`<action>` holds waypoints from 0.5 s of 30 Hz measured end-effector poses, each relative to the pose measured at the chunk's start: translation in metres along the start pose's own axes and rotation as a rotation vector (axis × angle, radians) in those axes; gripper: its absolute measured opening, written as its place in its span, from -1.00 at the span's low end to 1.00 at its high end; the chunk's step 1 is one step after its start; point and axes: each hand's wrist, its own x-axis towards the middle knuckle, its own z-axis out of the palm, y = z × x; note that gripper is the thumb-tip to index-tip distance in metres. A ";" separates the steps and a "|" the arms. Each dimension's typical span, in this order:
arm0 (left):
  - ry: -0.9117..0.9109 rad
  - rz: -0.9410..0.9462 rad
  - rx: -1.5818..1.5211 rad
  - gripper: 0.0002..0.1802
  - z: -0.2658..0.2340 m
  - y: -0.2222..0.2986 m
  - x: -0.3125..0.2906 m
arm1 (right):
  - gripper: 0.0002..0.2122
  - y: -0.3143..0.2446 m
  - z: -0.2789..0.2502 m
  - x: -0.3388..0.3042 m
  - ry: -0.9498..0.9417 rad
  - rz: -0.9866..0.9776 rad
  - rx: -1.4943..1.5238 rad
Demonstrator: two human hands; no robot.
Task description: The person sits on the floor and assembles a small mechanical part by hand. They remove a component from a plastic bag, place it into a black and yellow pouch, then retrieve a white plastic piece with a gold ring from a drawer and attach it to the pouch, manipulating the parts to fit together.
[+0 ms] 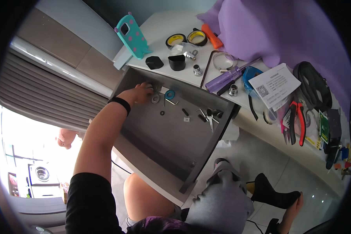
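Observation:
My left hand (144,91) reaches into the far left corner of an open grey drawer (156,132). Its fingers are bent down among small metal parts; what they pinch is hidden. Close by are a metal washer (155,98), a blue ring-shaped roll (169,94) and a hex key (172,102). Farther right in the drawer lie a small dark ring (162,113), a small square metal plate (186,119) and a wrench (211,122). Low at the right, outside the drawer, my right hand (298,203) grips the end of a black boot-shaped item (275,196) with a tan inside.
On the white desktop (160,23) stand a teal phone case (133,37), tape rolls (176,40) and a purple screwdriver (224,80). Red-handled pliers (299,123), a white paper card (275,85) and a black strap (314,87) lie right. Purple cloth (280,31) hangs behind.

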 end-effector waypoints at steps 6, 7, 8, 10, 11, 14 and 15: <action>0.008 -0.068 -0.023 -0.47 0.015 -0.001 0.014 | -0.85 0.014 0.012 -0.001 0.159 -0.010 0.030; -0.016 -0.073 -0.012 -0.48 0.017 -0.002 0.015 | -0.85 0.015 0.012 -0.001 0.151 -0.060 0.029; -0.026 -0.074 -0.005 -0.48 0.017 -0.003 0.016 | -0.86 0.015 0.013 -0.001 0.133 -0.067 0.010; -0.041 -0.037 0.004 -0.48 0.017 -0.007 0.013 | -0.87 0.013 0.010 0.001 0.060 -0.080 -0.024; -0.059 -0.030 0.012 -0.48 0.017 -0.007 0.011 | -0.86 0.011 0.007 0.003 0.004 -0.086 -0.039; -0.051 -0.015 -0.060 -0.49 0.017 -0.007 0.000 | -0.82 0.013 0.006 0.005 -0.034 -0.082 -0.007; -0.056 -0.017 -0.038 -0.50 0.015 -0.006 -0.003 | -0.80 0.014 0.006 0.004 -0.036 -0.083 0.024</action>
